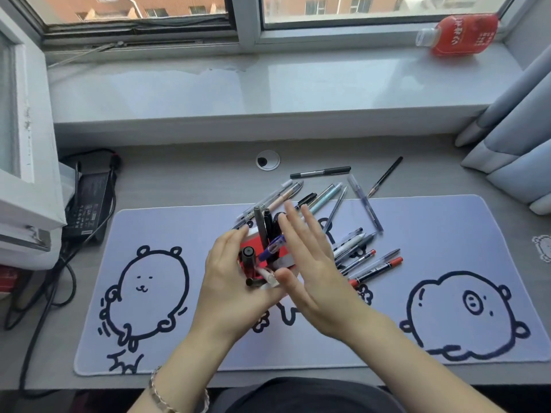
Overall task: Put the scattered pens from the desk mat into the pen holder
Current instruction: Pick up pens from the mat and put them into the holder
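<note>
i see the left hand (235,281) wrapped around the near-left side of the red and white pen holder (256,248), fingers curled on its wall, with several dark pens and a purple-capped pen (272,245) already poking up out of it. the right hand (313,263) is flat and spread, fingers straight and gripping nothing, pressed against the holder's right side with its thumb touching the left thumb. the scattered pens (366,260) fan out just beyond and to the right of the right hand's fingers on the desk mat (417,234), while a black marker (320,172) and a thin dark pen (386,175) lie farther off on the bare desk (193,177).
</note>
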A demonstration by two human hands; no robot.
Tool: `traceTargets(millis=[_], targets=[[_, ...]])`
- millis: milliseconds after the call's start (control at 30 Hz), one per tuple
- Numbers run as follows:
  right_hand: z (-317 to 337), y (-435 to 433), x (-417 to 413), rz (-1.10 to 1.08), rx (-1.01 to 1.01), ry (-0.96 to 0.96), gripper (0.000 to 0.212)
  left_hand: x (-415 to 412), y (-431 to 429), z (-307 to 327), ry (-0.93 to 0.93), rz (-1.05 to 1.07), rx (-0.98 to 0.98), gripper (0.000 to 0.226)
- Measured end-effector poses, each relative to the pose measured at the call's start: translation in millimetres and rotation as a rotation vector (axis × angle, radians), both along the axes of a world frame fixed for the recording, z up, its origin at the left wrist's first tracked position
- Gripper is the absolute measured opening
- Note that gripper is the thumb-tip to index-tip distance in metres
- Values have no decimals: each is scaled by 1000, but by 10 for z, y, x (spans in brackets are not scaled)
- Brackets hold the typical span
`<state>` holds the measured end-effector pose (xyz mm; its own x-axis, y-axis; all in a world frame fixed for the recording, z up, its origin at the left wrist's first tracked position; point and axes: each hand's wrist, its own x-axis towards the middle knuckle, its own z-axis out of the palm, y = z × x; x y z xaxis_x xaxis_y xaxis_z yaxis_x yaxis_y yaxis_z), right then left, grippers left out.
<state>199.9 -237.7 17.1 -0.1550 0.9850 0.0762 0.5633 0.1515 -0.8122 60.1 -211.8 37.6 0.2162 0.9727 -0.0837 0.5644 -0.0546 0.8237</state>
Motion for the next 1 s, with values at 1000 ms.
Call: traceTargets(millis=[1000], targets=[[-106, -347, 1434, -592, -189, 318, 78, 992, 246, -1028, 790, -511, -72, 25]])
